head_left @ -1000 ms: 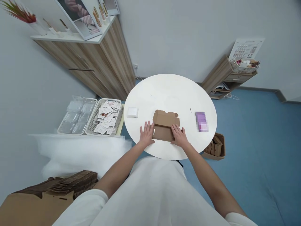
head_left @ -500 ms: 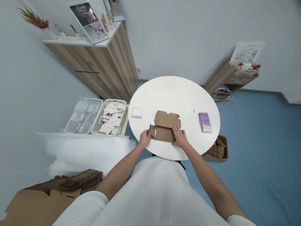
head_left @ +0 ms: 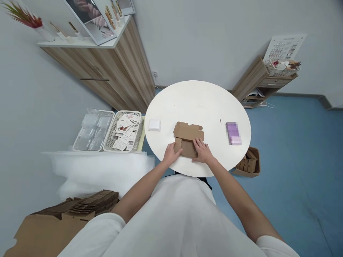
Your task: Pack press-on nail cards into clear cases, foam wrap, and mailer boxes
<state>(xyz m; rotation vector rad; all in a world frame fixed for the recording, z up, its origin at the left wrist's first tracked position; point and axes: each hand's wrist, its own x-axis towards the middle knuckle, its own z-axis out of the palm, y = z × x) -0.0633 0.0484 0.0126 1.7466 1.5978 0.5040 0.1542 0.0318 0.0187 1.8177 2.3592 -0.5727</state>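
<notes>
A brown cardboard box [head_left: 189, 132] lies unfolded near the front of the round white table [head_left: 198, 103], its lid part spread away from me. My left hand [head_left: 171, 154] grips the left end of the box, where a side flap is folded over inward. On the right end rests my right hand [head_left: 203, 151], its fingers spread over the side panel and its thumb at the front edge. A white square packet [head_left: 154, 125] lies on the left of the table, and a purple and pink pack [head_left: 233, 133], blurred in the picture, lies on the right.
Left of the table stand a basket of printed cards [head_left: 125, 132] and a basket of clear plastic packs [head_left: 96, 130]. Flattened cardboard [head_left: 50, 228] fills the lower left. A carton of small boxes [head_left: 249, 162] stands on the floor at the right, and a wooden cabinet [head_left: 102, 75] behind.
My left hand has moved inward to the right, and the box's left flap is now folded over. My right hand has shifted slightly on the right end. The whole view has shifted a little.
</notes>
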